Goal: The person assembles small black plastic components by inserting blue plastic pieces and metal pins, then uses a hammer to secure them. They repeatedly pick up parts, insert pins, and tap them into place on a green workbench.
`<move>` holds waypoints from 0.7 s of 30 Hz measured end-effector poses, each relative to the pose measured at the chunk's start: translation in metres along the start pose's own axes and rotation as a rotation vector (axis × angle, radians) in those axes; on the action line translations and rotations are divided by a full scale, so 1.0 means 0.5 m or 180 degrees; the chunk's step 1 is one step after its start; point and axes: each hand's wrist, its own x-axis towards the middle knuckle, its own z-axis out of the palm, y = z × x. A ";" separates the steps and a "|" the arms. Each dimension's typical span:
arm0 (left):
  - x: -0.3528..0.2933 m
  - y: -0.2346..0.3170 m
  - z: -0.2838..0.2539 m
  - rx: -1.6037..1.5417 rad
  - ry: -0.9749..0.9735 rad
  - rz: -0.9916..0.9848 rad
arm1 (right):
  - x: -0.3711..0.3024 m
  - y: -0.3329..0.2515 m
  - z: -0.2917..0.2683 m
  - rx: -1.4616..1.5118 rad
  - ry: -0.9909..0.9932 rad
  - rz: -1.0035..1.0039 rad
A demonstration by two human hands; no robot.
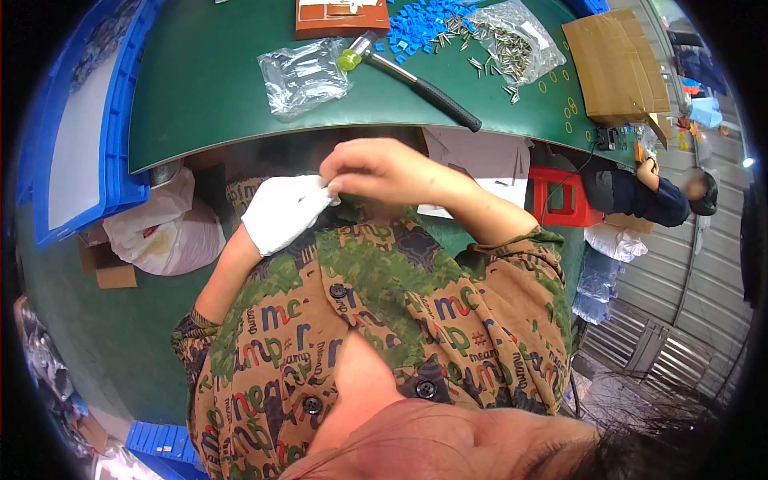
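My left hand [282, 212] wears a white glove, its fingers curled together in front of my body, below the table edge. My bare right hand [382, 170] meets it there, thumb and fingers pinched at the glove's fingertips. Whatever lies between the fingers is too small and hidden to make out. Beyond the hands, on the green table [208, 88], lies a hammer [416, 84] with a black grip and a yellow-green face. Beside its head is a clear plastic bag [304, 78]. Farther back are a pile of small blue plastic pieces [420, 24] and a bag of small metal pins [520, 44].
An orange box [340, 20] sits at the far side and a cardboard box [616, 64] at the right. Blue crates [120, 160] stand left, above a white sack [172, 228]. A red stool [564, 196] is under the table. Another person [648, 192] sits at the right.
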 end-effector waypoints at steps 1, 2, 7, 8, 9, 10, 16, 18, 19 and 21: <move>-0.003 -0.006 0.001 0.0028 0.0044 0.0096 | 0.003 0.008 0.015 -0.0316 0.0022 -0.0038; -0.005 -0.006 0.001 0.0053 0.0011 0.0014 | 0.005 0.009 0.016 -0.0330 0.0028 -0.0036; -0.002 -0.003 0.002 0.0217 0.0056 0.0077 | 0.008 -0.004 0.009 -0.1227 0.0039 -0.0251; -0.003 -0.002 0.004 0.0250 0.0099 0.0120 | 0.009 -0.006 0.009 -0.1533 0.0025 -0.0381; -0.003 0.001 0.006 0.0282 0.0139 0.0164 | 0.010 -0.012 0.005 -0.1764 -0.0148 -0.0354; -0.003 0.003 0.007 0.0314 0.0180 0.0207 | 0.012 -0.021 -0.002 -0.1993 -0.0324 -0.0328; -0.003 0.004 0.002 0.0345 0.0105 0.0294 | -0.005 -0.006 -0.017 -0.1196 -0.0072 -0.0100; -0.003 0.008 0.001 0.0433 0.0099 0.0338 | -0.011 -0.011 -0.021 -0.0923 -0.0151 0.0223; -0.003 0.009 0.001 0.0481 0.0094 0.0361 | -0.013 -0.010 -0.020 -0.0927 -0.0195 0.0200; -0.004 0.008 0.001 0.0495 0.0113 0.0398 | -0.016 -0.003 -0.012 -0.0909 -0.0171 0.0201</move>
